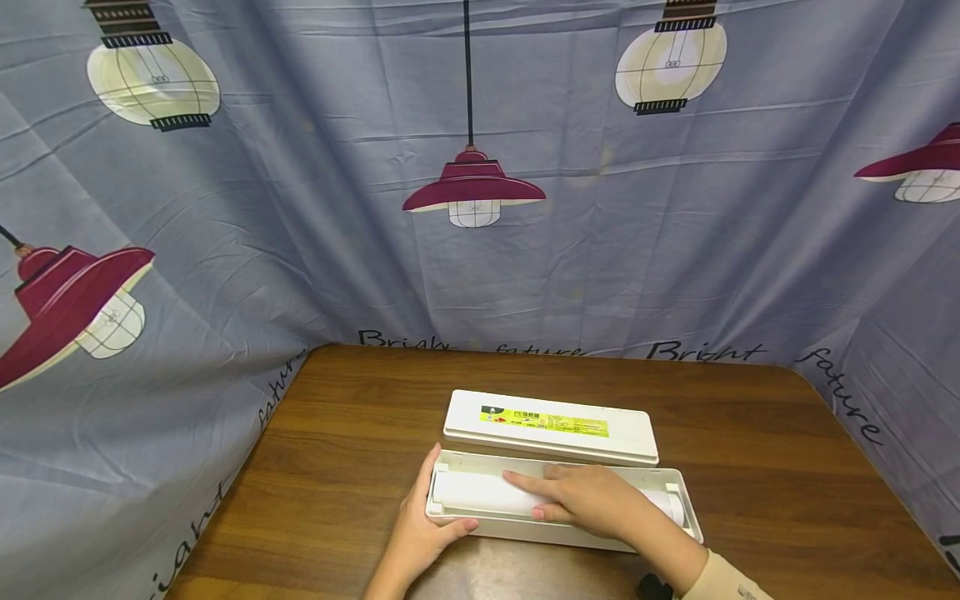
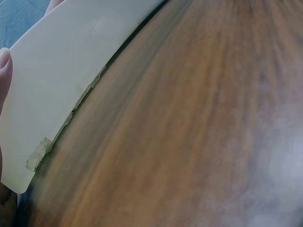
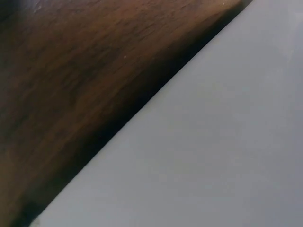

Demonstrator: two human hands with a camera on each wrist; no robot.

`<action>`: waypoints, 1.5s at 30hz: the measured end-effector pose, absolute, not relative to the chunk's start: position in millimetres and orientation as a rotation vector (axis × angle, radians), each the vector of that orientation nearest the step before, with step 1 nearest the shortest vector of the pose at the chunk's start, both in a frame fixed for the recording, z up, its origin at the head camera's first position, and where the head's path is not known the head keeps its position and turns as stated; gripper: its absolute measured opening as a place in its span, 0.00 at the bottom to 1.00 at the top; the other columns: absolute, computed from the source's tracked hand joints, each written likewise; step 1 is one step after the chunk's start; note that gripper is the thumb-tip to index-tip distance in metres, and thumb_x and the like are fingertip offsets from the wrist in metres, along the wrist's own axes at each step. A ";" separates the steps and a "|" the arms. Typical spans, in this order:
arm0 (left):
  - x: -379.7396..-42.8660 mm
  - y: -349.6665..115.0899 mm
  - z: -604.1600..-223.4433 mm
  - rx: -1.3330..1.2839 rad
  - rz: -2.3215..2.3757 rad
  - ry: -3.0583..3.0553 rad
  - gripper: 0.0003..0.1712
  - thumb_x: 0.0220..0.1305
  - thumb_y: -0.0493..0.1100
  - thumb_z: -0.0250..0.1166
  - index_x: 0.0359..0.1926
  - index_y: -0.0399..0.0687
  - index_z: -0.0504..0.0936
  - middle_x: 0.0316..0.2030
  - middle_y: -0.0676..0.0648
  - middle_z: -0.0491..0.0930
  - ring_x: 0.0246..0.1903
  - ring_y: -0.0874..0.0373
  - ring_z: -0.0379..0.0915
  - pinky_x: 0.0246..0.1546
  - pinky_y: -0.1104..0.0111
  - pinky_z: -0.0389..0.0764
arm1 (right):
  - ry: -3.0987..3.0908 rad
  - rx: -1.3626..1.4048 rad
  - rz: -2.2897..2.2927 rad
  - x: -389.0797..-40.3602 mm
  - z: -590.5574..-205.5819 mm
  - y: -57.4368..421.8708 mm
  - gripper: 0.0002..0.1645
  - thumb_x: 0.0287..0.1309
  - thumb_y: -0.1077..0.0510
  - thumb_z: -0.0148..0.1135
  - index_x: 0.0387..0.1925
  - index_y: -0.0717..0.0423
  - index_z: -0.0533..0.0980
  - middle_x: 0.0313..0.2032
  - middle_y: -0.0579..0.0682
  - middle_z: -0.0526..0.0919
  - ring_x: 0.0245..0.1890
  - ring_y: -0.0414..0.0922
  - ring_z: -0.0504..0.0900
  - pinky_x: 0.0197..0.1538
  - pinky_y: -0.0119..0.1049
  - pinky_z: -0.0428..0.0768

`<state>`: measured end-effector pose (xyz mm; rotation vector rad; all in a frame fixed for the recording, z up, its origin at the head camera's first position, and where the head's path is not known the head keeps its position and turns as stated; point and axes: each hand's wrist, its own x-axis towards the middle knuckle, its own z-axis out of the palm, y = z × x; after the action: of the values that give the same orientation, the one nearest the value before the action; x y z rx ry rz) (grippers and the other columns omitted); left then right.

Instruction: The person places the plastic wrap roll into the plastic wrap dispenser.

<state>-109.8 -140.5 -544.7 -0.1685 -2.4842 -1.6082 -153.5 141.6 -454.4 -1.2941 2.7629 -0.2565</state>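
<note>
A long white cling film box (image 1: 555, 532) lies on the wooden table with its top off. Inside it is a white cling film roll (image 1: 476, 493). My left hand (image 1: 420, 525) grips the box's left end, thumb on the front wall and fingers along the end. In the left wrist view the box's side (image 2: 71, 61) shows a ragged strip along its lower edge. My right hand (image 1: 596, 500) reaches over the front wall and lies on the roll, index finger extended along it and thumb nearer the front. The right wrist view shows only the box's plain side (image 3: 203, 142), without fingers.
Behind the box lies its white lid (image 1: 630, 429) with a yellow label, close along the box's back edge. A small black object (image 1: 654, 587) sits by my right forearm. Grey-blue curtains (image 1: 570, 275) with printed lamps enclose the brown table (image 1: 337, 467).
</note>
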 end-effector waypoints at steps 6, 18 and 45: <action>-110.4 -139.7 -544.8 -0.171 -1.620 -2.488 0.68 0.38 0.51 0.84 0.78 0.59 0.54 0.64 0.45 0.75 0.52 0.61 0.74 0.53 0.68 0.77 | 2.789 -1.317 -0.250 -151.6 -453.6 143.6 0.32 0.69 0.35 0.47 0.73 0.25 0.60 0.44 0.40 0.83 0.36 0.39 0.83 0.39 0.40 0.82; -109.4 -140.8 -544.5 -0.156 -1.614 -2.504 0.67 0.39 0.51 0.84 0.77 0.60 0.54 0.64 0.46 0.74 0.53 0.61 0.73 0.53 0.67 0.77 | 2.871 -1.407 -0.274 -140.5 -450.5 150.4 0.30 0.72 0.43 0.51 0.73 0.30 0.62 0.58 0.43 0.81 0.48 0.44 0.85 0.46 0.42 0.84; -111.1 -163.7 -532.8 -0.327 -1.551 -2.539 0.59 0.57 0.53 0.73 0.79 0.49 0.45 0.75 0.38 0.56 0.72 0.37 0.55 0.68 0.39 0.60 | 3.190 -1.120 -0.533 -113.1 -448.9 217.8 0.41 0.60 0.42 0.67 0.72 0.30 0.62 0.63 0.31 0.76 0.60 0.38 0.79 0.54 0.41 0.82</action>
<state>-111.1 -163.7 -532.8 -0.3275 -2.5389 -1.5506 -113.1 217.8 -448.9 -1.1199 3.1903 -0.5328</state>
